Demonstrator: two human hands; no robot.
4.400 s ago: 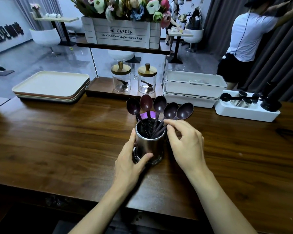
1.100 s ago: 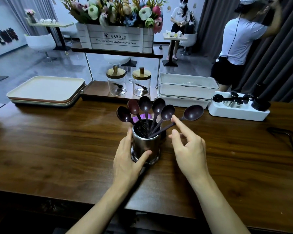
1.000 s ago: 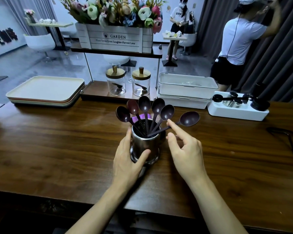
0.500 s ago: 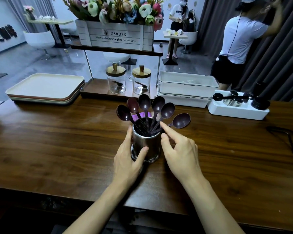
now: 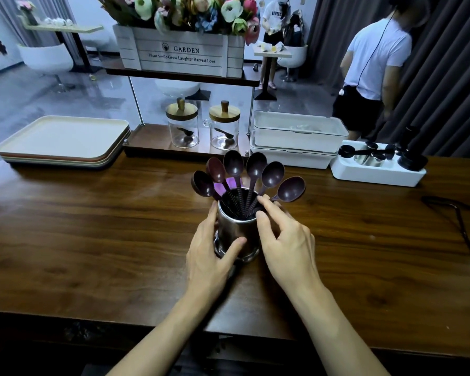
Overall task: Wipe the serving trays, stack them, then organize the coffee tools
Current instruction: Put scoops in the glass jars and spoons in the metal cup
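The left hand [image 5: 209, 256] grips the metal cup [image 5: 235, 229], thumb across the near wall and fingers round the far side; this looks meant to pin the cup to the surface [image 5: 92, 240] so it neither slides nor tips while the other hand works in it. The right hand [image 5: 288, 240] sits just beside the cup, nearly touching the left; its forefinger lies along the handle of the rightmost spoon [image 5: 291, 189] with the thumb just under it at the rim, so the handle seems lightly pinched between them; the other fingers hang loosely curled and hold nothing.

The spoons [image 5: 234, 165] stand handle-down in the cup, between the two hands, bowls fanned out beyond the fingertips; the rightmost one leans lower and wider than its neighbours, so the pinch is probably for nudging it into an even spread with the rest. Something purple [image 5: 229, 183] shows behind the cup; what it is cannot be told.

The stack of trays [image 5: 63, 137] lies well beyond and to the outer side of the left hand, edges aligned; that part of the task looks done. A white box [image 5: 375, 175] holding dark and metal coffee tools sits well beyond the right hand, out of the working space. The step in hand is therefore tidying the spoons; a heavy push on the leaning handle could lever the cup over, which is likely why the left hand's hold is needed.
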